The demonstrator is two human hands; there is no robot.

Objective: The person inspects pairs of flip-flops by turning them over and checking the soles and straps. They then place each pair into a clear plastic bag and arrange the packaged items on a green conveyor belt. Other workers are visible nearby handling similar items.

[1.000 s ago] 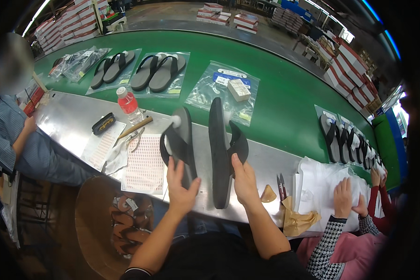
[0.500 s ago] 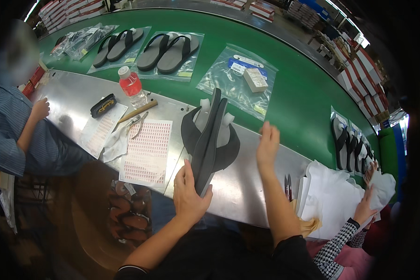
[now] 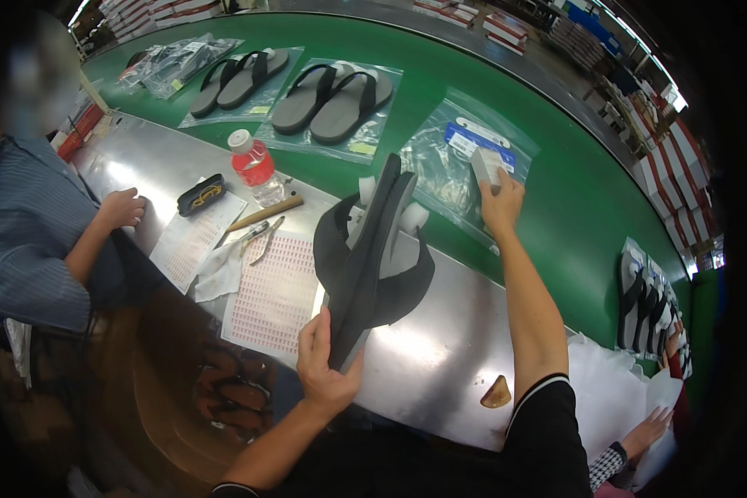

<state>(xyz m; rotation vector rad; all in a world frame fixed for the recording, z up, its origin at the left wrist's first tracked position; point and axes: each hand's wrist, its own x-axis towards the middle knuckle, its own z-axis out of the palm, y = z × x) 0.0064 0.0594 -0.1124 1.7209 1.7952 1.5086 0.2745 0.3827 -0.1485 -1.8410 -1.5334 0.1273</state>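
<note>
My left hand [image 3: 328, 372] is closed around the lower end of a pair of grey flip-flops [image 3: 358, 266], held upright with the soles together. Their dark straps bulge out on both sides, with white foam pieces [image 3: 414, 219] near the toe posts. Reaching out over the green belt, my right hand [image 3: 503, 202] has its fingers closed on a small pale rectangular block [image 3: 485, 168]. Beneath the block lies a clear plastic bag [image 3: 440, 158] carrying a blue-and-white card [image 3: 465, 137].
Bagged flip-flops [image 3: 332, 108] lie on the green belt [image 3: 573, 199]. The steel table [image 3: 423, 357] bears a bottle [image 3: 253, 170], a wooden stick [image 3: 266, 212], pliers [image 3: 266, 239] and label sheets [image 3: 275, 286]. A co-worker's hand [image 3: 123, 207] is at left; another's [image 3: 647, 432] handles white paper at right.
My right hand has moved forward from above the table edge and taken hold of the pale block on the bag. The left hand still holds the flip-flops. The whole view has shifted.
</note>
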